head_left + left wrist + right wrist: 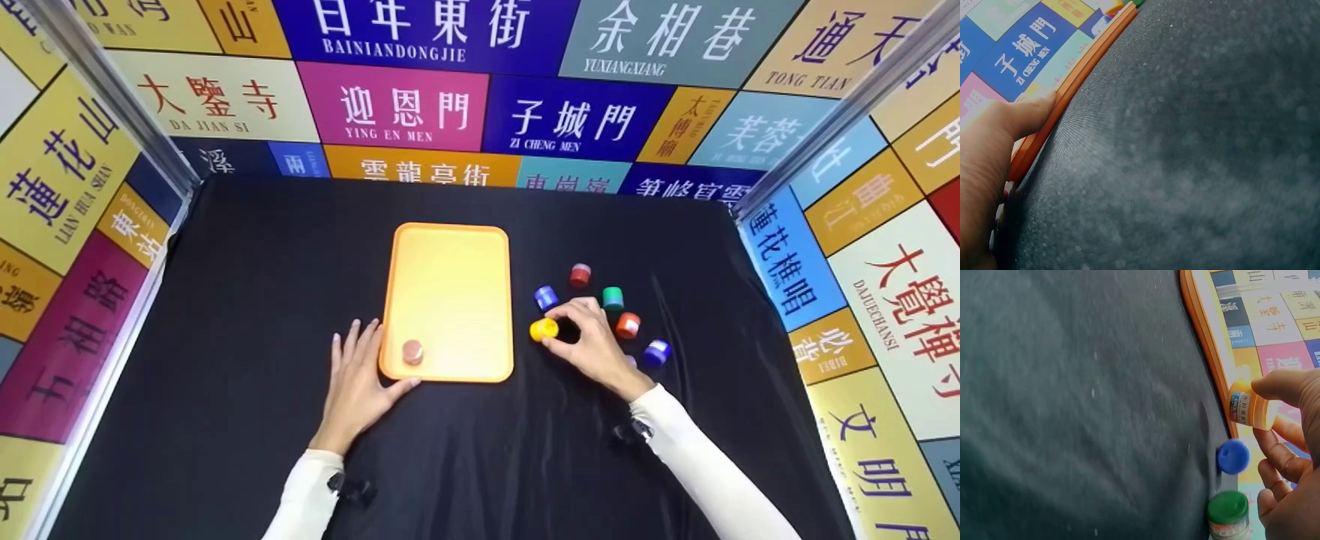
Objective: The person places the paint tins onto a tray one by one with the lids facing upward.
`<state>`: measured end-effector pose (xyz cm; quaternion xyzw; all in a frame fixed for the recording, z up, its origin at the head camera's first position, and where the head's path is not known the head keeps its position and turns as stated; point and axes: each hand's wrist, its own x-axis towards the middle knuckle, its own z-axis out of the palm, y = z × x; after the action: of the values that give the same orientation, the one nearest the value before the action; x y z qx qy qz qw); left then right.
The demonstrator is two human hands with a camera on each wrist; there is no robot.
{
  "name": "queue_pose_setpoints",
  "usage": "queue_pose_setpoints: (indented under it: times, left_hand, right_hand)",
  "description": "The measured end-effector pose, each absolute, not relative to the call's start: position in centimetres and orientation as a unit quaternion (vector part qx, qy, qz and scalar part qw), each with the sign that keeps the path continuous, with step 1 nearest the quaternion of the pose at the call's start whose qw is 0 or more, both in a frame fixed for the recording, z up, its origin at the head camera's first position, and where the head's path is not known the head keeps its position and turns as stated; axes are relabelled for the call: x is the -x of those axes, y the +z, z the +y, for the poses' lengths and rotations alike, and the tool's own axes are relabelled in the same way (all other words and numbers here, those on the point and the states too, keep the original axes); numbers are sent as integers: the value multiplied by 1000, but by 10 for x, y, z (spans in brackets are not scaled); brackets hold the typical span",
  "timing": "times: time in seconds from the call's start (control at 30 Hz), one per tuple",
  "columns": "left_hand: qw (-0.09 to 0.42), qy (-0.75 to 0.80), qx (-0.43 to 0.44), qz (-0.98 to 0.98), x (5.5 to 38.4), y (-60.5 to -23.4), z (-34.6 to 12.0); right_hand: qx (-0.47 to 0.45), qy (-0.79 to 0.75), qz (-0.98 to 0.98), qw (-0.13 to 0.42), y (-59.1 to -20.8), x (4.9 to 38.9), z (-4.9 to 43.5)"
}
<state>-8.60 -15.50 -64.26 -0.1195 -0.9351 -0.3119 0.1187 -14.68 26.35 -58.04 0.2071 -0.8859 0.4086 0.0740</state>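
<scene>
At the far left, the left hand [356,386] is at eight o'clock of the orange tray [450,300]; its grip is released, with the fingers extended against the left rim and the thumb at the near edge. The tray lies flat on the black-covered counter [255,292]. Toward seven o'clock inside it stands a pinkish-brown jar [412,352].

Next comes the yellow jar [544,329], outside the tray, between three and four o'clock of it and apart from its rim. The right hand [596,345] grasps this jar, pinching it between thumb and fingers; it is tilted, and whether it is clear of the counter I cannot tell. Around it, a blue jar [546,298] is near at twelve o'clock, a dark red jar [580,275] at one, a green jar [613,298] at two and an orange-red jar [628,325] at three.

In my judgement, the step in hand is moving the yellow jar while the left hand steadies the tray. The next move seems to call for a firm pinch, enough height to pass the rim toward nine o'clock, and bringing the jar upright.
</scene>
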Motion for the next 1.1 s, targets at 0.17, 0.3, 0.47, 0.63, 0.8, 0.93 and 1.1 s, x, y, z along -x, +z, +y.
queue_pose_setpoints:
  times: [0.17,0.3,0.47,0.63,0.8,0.93,1.1]
  left_hand:
    - [121,-318,121,-933,86,-642,-155]
    - [123,-320,123,-931,86,-642,-154]
    - [125,-323,126,-929,87,-643,-154]
    - [127,-323,127,-929,87,-644,-153]
    - [130,-322,127,-929,85,-644,-154]
    - [130,-319,128,-930,85,-644,-155]
    - [129,-315,127,-932,86,-643,-155]
  right_hand:
    - [-221,420,-877,76,-583,144,254]
    - [-229,426,-872,71,-586,142,244]
    - [-243,427,-868,67,-590,140,229]
    - [-265,429,-861,65,-593,136,213]
    - [-279,428,-858,56,-594,134,196]
    - [-291,429,-854,52,-595,135,184]
    - [-315,422,-849,53,-598,138,170]
